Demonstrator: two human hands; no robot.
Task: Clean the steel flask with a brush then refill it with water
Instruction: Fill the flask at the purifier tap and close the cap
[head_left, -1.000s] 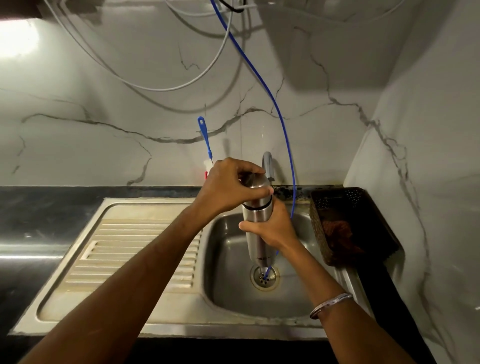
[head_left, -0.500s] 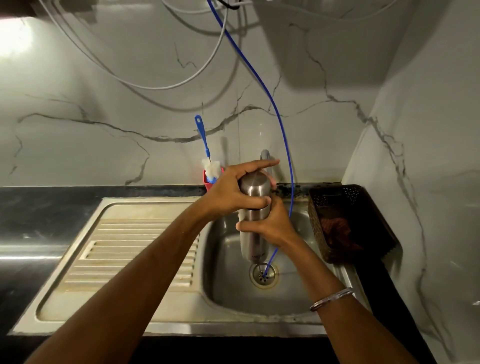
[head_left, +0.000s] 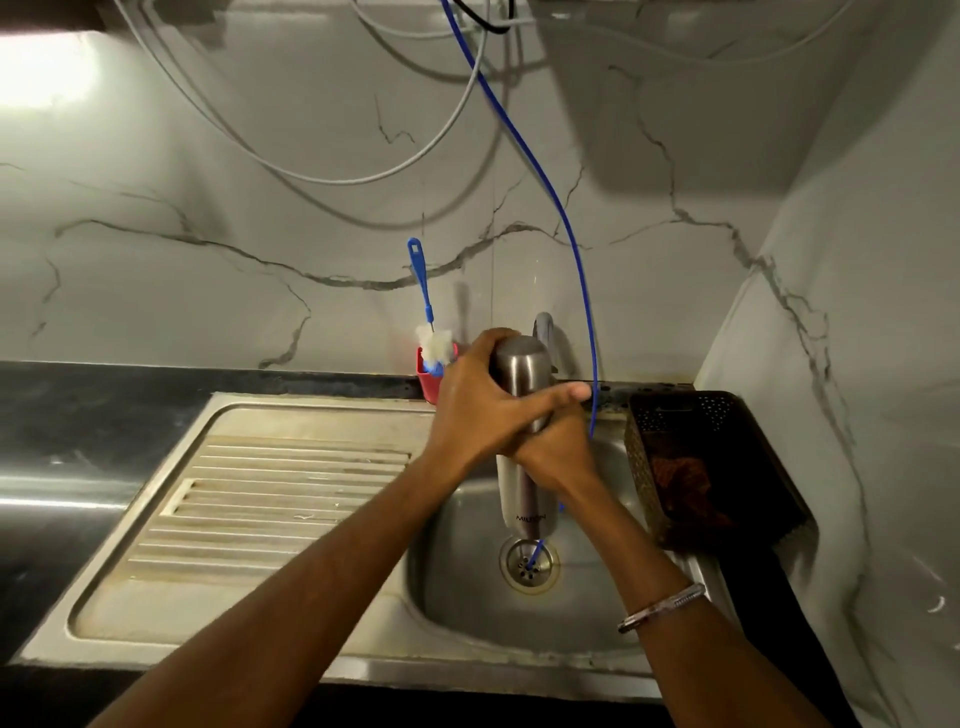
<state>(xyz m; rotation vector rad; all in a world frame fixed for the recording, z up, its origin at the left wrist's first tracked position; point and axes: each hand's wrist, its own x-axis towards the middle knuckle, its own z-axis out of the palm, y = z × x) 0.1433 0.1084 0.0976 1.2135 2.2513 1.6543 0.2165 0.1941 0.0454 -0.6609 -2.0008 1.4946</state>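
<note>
Gripping the tall brushed-steel flask (head_left: 522, 415) upright over the sink (head_left: 311, 519): left hand (head_left: 478, 410) wraps its cap end; right hand (head_left: 556, 452) curls round mid-body. Blue-handled bottle brush (head_left: 426, 312) stands untouched, nearer the left.

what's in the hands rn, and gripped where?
Both hold the steel flask upright over the sink. Left hand grips around its cap end at the top; right hand grips the body just below.

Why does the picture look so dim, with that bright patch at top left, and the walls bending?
Head view: one glare patch blows out the upper left; the rest is dim. The wide lens bows the wall and counter edge. The left hand and right hand gripping the steel flask look slightly soft.
</note>
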